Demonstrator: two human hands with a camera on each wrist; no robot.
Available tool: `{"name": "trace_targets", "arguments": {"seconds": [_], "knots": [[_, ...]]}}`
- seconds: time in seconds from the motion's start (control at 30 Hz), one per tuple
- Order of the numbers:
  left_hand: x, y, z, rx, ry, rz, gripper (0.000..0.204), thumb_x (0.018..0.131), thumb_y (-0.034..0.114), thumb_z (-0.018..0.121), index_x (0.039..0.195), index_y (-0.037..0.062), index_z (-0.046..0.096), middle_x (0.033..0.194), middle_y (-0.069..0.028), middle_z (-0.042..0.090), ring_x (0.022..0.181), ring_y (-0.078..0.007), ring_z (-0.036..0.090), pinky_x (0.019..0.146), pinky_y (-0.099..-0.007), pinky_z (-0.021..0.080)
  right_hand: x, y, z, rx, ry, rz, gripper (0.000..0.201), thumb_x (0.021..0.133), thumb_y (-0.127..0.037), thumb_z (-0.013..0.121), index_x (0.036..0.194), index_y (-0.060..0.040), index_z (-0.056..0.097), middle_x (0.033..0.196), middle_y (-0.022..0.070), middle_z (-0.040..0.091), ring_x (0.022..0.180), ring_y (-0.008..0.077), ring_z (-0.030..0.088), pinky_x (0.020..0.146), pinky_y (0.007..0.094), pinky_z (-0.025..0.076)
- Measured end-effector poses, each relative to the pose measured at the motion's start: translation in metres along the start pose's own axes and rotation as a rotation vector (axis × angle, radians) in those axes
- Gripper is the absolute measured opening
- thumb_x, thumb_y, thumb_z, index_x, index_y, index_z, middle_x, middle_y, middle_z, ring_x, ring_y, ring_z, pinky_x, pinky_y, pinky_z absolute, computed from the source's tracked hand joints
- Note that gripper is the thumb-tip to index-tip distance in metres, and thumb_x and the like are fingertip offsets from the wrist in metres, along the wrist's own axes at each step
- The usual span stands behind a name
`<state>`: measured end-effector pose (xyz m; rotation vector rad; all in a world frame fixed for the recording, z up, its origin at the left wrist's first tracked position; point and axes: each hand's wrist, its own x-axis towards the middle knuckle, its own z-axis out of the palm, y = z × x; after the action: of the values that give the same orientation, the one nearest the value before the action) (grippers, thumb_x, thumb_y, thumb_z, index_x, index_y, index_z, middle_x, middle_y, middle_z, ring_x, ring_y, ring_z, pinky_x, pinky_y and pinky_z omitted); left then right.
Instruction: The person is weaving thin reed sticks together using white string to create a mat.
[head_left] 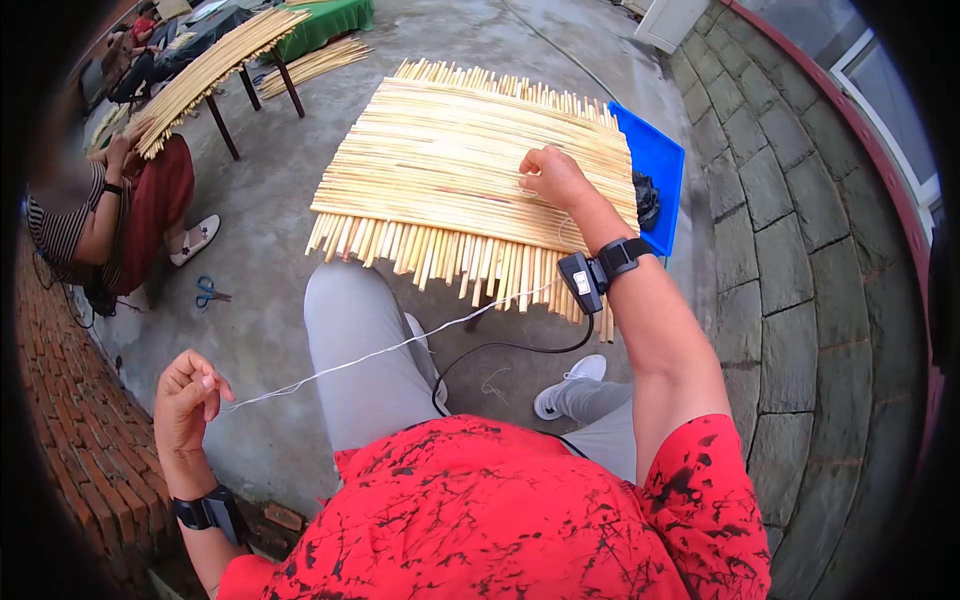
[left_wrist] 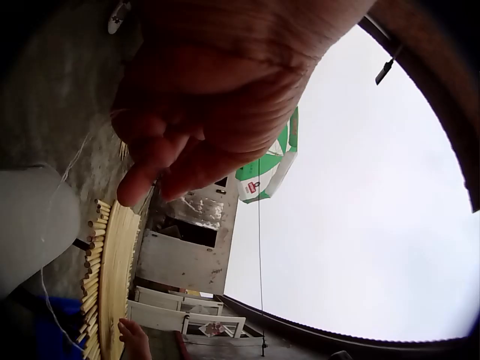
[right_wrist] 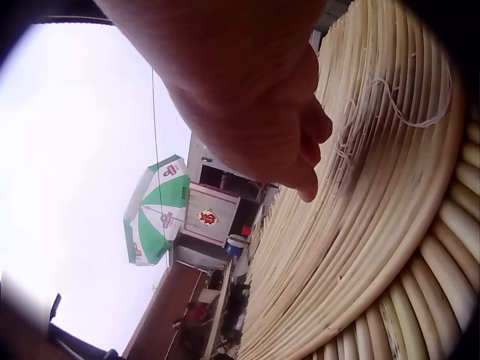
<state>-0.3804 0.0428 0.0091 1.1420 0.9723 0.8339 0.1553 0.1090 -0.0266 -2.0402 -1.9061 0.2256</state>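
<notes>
A mat of pale, thin sticks or reeds (head_left: 440, 160) lies over a crosswise layer of sticks, whose ends (head_left: 440, 250) stick out at the near edge. My right hand (head_left: 560, 180) is over the mat's right part, thumb and fingers curled together. Thin white string (right_wrist: 431, 120) lies in loops on the mat close to these fingertips. I cannot tell whether they hold a strand. My left hand (head_left: 190, 395) is raised out to the left, its thumb and fingers pinching the string. From there the white string (head_left: 380, 350) stretches across my lap to below my right wrist.
A blue tray (head_left: 665, 180) with a black bag (head_left: 646, 200) is beyond the mat's right side. Scissors (head_left: 208, 292) lie on the concrete floor at left. Another person (head_left: 110, 220) sits at a second stick-covered table (head_left: 215, 70). A stone wall (head_left: 780, 250) runs along the right.
</notes>
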Motion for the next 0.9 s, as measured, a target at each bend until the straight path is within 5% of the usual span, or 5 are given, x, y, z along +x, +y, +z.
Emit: {"name": "trace_targets", "arguments": {"seconds": [0.1,0.5,0.9], "knots": [[-0.008,-0.013,-0.022,-0.016,0.055,-0.029,0.011,0.077,0.011,0.06,0.078,0.0038,0.051,0.064,-0.0173,0.061,0.036,-0.0061,0.04,0.037,-0.0158,0.03,0.014,0.004,0.015,0.049,-0.147,0.133,0.02,0.069,-0.016,0.069,0.085,-0.007,0.062,0.086,0.0143,0.06,0.085,0.0303,0.056,0.075,0.0367,0.046],[0.006,-0.054,-0.085,-0.056,0.267,-0.036,0.005,0.084,0.011,0.054,0.081,0.0077,0.051,0.064,-0.0112,0.06,0.037,-0.0044,0.04,0.035,-0.0151,0.029,0.003,-0.007,0.023,-0.32,-0.115,0.097,0.022,0.081,-0.02,0.057,0.092,-0.0012,0.057,0.093,0.018,0.059,0.09,0.0332,0.057,0.077,0.0398,0.046],[-0.027,-0.043,-0.197,-0.07,0.697,0.165,0.006,0.085,0.016,0.058,0.085,0.0114,0.055,0.066,-0.0017,0.058,0.04,-0.0026,0.041,0.035,-0.014,0.027,-0.012,0.019,0.011,-0.006,0.154,0.123,0.011,0.076,-0.012,0.055,0.082,-0.0031,0.054,0.077,0.0188,0.061,0.079,0.0349,0.058,0.072,0.0407,0.046]]}}
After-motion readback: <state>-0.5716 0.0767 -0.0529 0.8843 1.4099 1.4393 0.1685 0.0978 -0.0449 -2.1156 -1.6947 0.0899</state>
